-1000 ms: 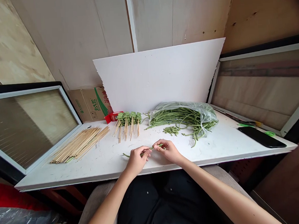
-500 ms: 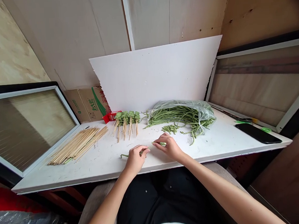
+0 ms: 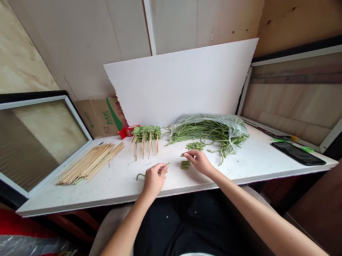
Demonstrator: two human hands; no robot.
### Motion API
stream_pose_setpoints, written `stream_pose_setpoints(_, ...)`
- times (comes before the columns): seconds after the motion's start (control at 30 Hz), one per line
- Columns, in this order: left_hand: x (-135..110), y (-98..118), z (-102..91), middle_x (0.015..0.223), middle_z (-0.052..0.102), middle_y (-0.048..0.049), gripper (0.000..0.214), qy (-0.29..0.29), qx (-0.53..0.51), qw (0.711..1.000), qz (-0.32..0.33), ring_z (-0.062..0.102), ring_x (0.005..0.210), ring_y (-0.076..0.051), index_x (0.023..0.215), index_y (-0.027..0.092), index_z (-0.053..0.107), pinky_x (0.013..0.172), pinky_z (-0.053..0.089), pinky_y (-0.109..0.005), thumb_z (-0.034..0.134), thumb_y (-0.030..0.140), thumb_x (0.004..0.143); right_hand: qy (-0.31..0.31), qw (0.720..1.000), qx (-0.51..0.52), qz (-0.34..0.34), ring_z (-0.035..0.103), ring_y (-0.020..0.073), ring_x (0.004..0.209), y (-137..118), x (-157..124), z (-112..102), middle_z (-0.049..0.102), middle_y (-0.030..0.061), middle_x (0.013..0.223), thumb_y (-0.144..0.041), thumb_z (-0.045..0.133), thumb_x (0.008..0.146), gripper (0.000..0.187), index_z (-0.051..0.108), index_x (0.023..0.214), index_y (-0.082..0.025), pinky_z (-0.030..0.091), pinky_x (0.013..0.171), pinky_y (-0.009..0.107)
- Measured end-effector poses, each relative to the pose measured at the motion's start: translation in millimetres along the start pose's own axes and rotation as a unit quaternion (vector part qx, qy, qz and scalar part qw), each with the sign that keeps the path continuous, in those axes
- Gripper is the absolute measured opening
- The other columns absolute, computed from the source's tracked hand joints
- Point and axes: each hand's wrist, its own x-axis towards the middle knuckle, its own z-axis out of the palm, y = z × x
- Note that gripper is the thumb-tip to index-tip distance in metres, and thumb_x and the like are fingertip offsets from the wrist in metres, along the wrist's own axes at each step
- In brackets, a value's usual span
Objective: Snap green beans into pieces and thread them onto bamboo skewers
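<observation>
My left hand (image 3: 154, 180) is closed on a long green bean (image 3: 140, 176). The bean's tail curves out to the left over the table, and its other tip shows just past my fingertips. My right hand (image 3: 199, 161) is pinched, with what looks like a small bit of long bean (image 3: 182, 155) at its fingertips. Beside that hand lies a short stack of cut bean pieces (image 3: 185, 165), side by side on the table. Behind it is a small heap of short bean ends (image 3: 195, 146).
Bamboo skewers (image 3: 90, 163) lie in a bundle at left. Several skewered bean bunches (image 3: 146, 134) sit farther back near a red packet (image 3: 127, 132). A clear plastic bag (image 3: 208, 119) of long beans stands behind my hands. A black phone (image 3: 297, 153) rests on the white table (image 3: 110, 186) at right.
My right hand has moved right and slightly up, away from my left hand, uncovering the cut bean pieces. My left hand keeps hold of the long bean, nearly in place.
</observation>
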Motion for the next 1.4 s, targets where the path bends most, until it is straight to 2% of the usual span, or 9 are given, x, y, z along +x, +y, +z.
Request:
stream_pose_setpoints(0.2, 3.1, -2.0, -1.2, 0.085, 0.076, -0.0065, 0.022, 0.025, 0.039, 0.997, 0.056, 0.069, 0.066, -0.017, 0.1, 0.018, 0.076, 0.064, 0.058, -0.028, 0.061, 0.034, 0.099, 0.019, 0.996, -0.091, -0.008, 0.065, 0.0291, 0.097, 7.9, 1.0, -2.9, 0.076, 0.0123, 0.099, -0.04, 0.054, 0.098, 0.034, 0.08, 0.106, -0.019, 0.048, 0.09, 0.041)
stream_pose_setpoints(0.33, 3.6, -1.9, -0.3, 0.099, 0.073, -0.0097, 0.023, 0.028, 0.056, 0.993, 0.097, 0.069, 0.082, -0.018, 0.11, 0.018, 0.075, 0.07, 0.059, -0.028, 0.057, 0.027, 0.099, 0.015, 0.992, -0.127, 0.018, 0.063, 0.0306, 0.104, 22.6, 0.4, -4.2, 0.078, 0.0119, 0.102, -0.036, 0.061, 0.093, 0.028, 0.082, 0.103, -0.02, 0.047, 0.094, 0.042)
stream_pose_setpoints(0.53, 2.6, -2.1, 0.5, 0.105, 0.067, -0.0106, 0.028, 0.012, 0.056, 0.992, 0.114, 0.068, 0.088, -0.018, 0.119, 0.018, 0.074, 0.075, 0.061, -0.029, 0.055, 0.019, 0.098, 0.003, 0.984, -0.173, -0.052, 0.061, 0.0304, 0.099, 36.7, -0.8, 2.7, 0.076, 0.0116, 0.095, -0.039, 0.057, 0.098, 0.031, 0.082, 0.097, -0.02, 0.047, 0.095, 0.046)
stream_pose_setpoints(0.67, 2.9, -3.4, 1.6, 0.104, 0.07, -0.0097, 0.024, 0.022, 0.052, 0.991, 0.118, 0.069, 0.092, -0.02, 0.116, 0.019, 0.074, 0.083, 0.061, -0.033, 0.06, 0.019, 0.096, 0.014, 0.982, -0.159, -0.096, 0.057, 0.033, 0.11, 15.0, -4.3, 1.3, 0.072, 0.0128, 0.109, -0.043, 0.068, 0.094, 0.032, 0.076, 0.116, -0.021, 0.048, 0.096, 0.049)
stream_pose_setpoints(0.77, 1.8, -2.4, 3.0, 0.1, 0.072, -0.008, 0.026, 0.016, 0.045, 0.993, 0.105, 0.07, 0.09, -0.019, 0.118, 0.019, 0.071, 0.083, 0.061, -0.033, 0.065, 0.016, 0.093, -0.011, 0.975, -0.127, -0.179, 0.055, 0.032, 0.114, -14.1, -9.6, 1.6, 0.068, 0.0123, 0.119, -0.042, 0.075, 0.09, 0.042, 0.069, 0.128, -0.025, 0.047, 0.101, 0.05)
stream_pose_setpoints(0.9, -1.4, -0.1, 6.6, 0.098, 0.075, -0.006, 0.033, -0.013, 0.023, 0.995, 0.098, 0.073, 0.088, -0.019, 0.123, 0.021, 0.067, 0.084, 0.062, -0.033, 0.069, 0.015, 0.091, -0.048, 0.959, -0.123, -0.25, 0.053, 0.0313, 0.118, -41.0, -16.2, 6.7, 0.069, 0.0122, 0.118, -0.039, 0.073, 0.093, 0.036, 0.069, 0.127, -0.025, 0.045, 0.104, 0.05)
stream_pose_setpoints(1.07, -3.4, 4.1, 8.7, 0.094, 0.076, -0.0047, 0.035, -0.031, -0.02, 0.996, 0.079, 0.074, 0.086, -0.019, 0.124, 0.022, 0.061, 0.082, 0.062, -0.032, 0.072, 0.017, 0.091, -0.074, 0.957, -0.113, -0.258, 0.053, 0.0323, 0.12, -43.7, -19.4, 12.0, 0.073, 0.0088, 0.096, -0.032, 0.07, 0.096, 0.015, 0.075, 0.109, -0.027, 0.046, 0.1, 0.049)
stream_pose_setpoints(1.23, -3.0, 6.5, 6.4, 0.092, 0.076, -0.0041, 0.037, -0.056, -0.029, 0.995, 0.076, 0.074, 0.085, -0.019, 0.126, 0.023, 0.06, 0.083, 0.061, -0.032, 0.07, 0.017, 0.091, -0.079, 0.953, -0.125, -0.266, 0.053, 0.0322, 0.114, -41.9, -21.1, 16.1, 0.072, 0.009, 0.092, -0.026, 0.07, 0.095, 0.008, 0.076, 0.1, -0.027, 0.045, 0.096, 0.049)
stream_pose_setpoints(1.4, -3.4, 8.2, 4.7, 0.092, 0.073, -0.0066, 0.01, -0.054, 0.065, 0.989, 0.118, 0.069, 0.083, -0.02, 0.098, 0.021, 0.073, 0.078, 0.056, -0.032, 0.064, 0.018, 0.095, -0.074, 0.955, -0.136, -0.253, 0.052, 0.0309, 0.112, -41.9, -22.4, 18.5, 0.072, 0.0084, 0.094, -0.016, 0.065, 0.096, 0.011, 0.072, 0.099, -0.025, 0.043, 0.094, 0.047)
